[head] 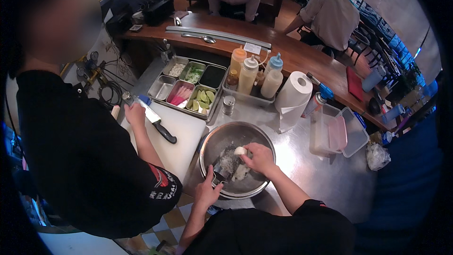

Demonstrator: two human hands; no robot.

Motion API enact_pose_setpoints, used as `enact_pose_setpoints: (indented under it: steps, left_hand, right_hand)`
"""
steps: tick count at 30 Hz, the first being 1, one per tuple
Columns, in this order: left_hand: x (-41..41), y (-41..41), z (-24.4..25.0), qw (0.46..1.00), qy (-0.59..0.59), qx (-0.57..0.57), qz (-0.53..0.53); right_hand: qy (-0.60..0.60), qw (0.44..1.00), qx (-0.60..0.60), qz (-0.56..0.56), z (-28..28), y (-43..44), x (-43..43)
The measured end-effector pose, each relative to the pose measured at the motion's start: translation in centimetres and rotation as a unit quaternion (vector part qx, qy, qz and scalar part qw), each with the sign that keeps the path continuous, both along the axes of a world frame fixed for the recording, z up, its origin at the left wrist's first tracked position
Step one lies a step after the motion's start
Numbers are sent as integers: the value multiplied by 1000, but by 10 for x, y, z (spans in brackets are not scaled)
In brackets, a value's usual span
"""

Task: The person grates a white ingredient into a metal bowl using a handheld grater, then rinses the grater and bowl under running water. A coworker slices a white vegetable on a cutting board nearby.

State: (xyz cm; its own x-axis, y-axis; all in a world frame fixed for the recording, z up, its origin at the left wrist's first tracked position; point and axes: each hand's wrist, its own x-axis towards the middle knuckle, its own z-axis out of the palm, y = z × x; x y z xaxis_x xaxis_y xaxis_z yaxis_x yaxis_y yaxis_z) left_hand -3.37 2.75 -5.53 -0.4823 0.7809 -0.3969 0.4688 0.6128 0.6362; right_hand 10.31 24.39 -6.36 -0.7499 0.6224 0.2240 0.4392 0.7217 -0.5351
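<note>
A steel mixing bowl (262, 180) stands on the metal counter before me. In my left hand (207, 192) is the handle of a metal grater (222, 172), which leans down into the bowl. My right hand (259, 159) pinches a pale, whitish piece of food (240, 151) above the grater's upper part. White shredded or mashed food (241, 173) lies in the bowl beside the grater, below my right hand. What kind of food it is, I cannot tell.
At the left a co-worker's hand (135, 113) is by a knife (165, 132) on a white cutting board (184, 156). Beyond the bowl are a garnish tray (153, 96), a shaker (228, 105), squeeze bottles (248, 76), a paper towel roll (292, 92), a blowtorch (315, 104) and plastic containers (320, 141).
</note>
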Motion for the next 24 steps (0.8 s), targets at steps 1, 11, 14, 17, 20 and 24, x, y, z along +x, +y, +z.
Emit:
enact_pose_setpoints:
  steps: [1,11,14,17,20,24]
  left_hand:
    - [-3,3,-1,1000,5,-10,-5]
    - [-10,5,-2,985,-162,-36,57]
    - [-6,-2,-33,999,-13,32,16]
    - [-1,4,-11,997,-63,10,35]
    - [0,-3,-20,992,-112,28,59]
    - [-3,-1,-9,994,-97,25,44]
  right_hand:
    - [-32,999,-7,0,-2,3,-3]
    - [-82,994,38,64,-7,3,-24]
    - [-100,991,48,71,-10,3,-23]
    - [-95,993,43,56,-8,4,-20]
    - [-67,996,15,51,-3,-5,-23]
    - [-60,996,22,68,-12,-6,-23]
